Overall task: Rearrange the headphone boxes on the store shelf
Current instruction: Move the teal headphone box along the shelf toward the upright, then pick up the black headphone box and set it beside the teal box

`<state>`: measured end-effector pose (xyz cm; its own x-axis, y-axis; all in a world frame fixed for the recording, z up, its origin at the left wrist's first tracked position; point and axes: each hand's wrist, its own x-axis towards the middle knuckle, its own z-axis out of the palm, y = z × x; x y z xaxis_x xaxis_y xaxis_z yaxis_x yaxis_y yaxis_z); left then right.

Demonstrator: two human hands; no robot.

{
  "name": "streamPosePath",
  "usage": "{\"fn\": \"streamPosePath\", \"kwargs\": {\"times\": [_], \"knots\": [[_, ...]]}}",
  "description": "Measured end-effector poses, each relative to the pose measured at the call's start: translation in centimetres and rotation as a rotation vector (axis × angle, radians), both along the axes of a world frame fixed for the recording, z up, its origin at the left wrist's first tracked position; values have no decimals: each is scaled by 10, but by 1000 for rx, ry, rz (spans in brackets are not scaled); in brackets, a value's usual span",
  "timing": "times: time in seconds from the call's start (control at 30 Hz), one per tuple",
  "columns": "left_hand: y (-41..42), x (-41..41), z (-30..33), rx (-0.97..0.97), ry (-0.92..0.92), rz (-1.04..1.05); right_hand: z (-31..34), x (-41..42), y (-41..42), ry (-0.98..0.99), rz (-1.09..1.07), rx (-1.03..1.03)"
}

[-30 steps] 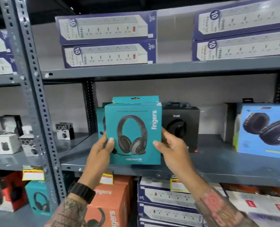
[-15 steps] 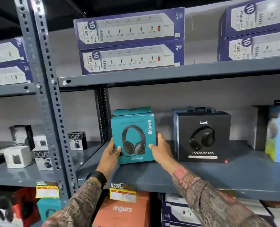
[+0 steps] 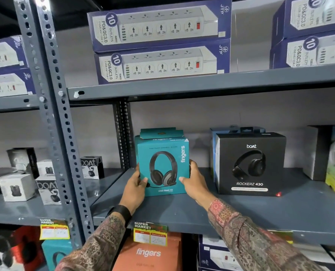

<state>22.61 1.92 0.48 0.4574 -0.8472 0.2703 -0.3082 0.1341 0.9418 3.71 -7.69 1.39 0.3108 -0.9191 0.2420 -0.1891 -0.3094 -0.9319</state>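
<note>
Teal box (image 3: 163, 165) moved back from a second ago, now apparently resting near shelf (image 3: 182, 212) left end; left hand (image 3: 136, 187) and right hand (image 3: 195, 183) gripped its sides.

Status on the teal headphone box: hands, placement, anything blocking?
Left hand and right hand grip the sides of the teal box. Box upright, base on the shelf. Black boat box stands apart on the right; nothing blocking.
</note>
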Motion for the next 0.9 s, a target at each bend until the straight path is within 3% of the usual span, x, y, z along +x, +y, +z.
{"fn": "streamPosePath", "kwargs": {"times": [0.23, 0.37, 0.47, 0.57, 0.63, 0.7, 0.8, 0.9], "knots": [[26, -10, 6, -45, 105, 150, 0, -26, 17, -38, -27, -43], [56, -60, 18, -276, 12, 342, 6, -79, 37, -186, -48, -266], [52, -111, 32, -396, -48, 260, 17, -134, 50, -283, -141, -478], [23, -168, 43, -402, -179, 56, 22, -189, 42, -366, -391, -620], [-6, -202, 44, -339, -244, -39, 18, -222, 21, -362, -554, -593], [-36, -218, 35, -232, -247, -92, 11, -245, -4, -280, -592, -441], [-69, -228, 20, -111, -144, -85, 7, -271, -27, -135, -410, -140], [-90, -224, 3, -11, -87, -109, 2, -277, -37, -103, -257, -68]]}}
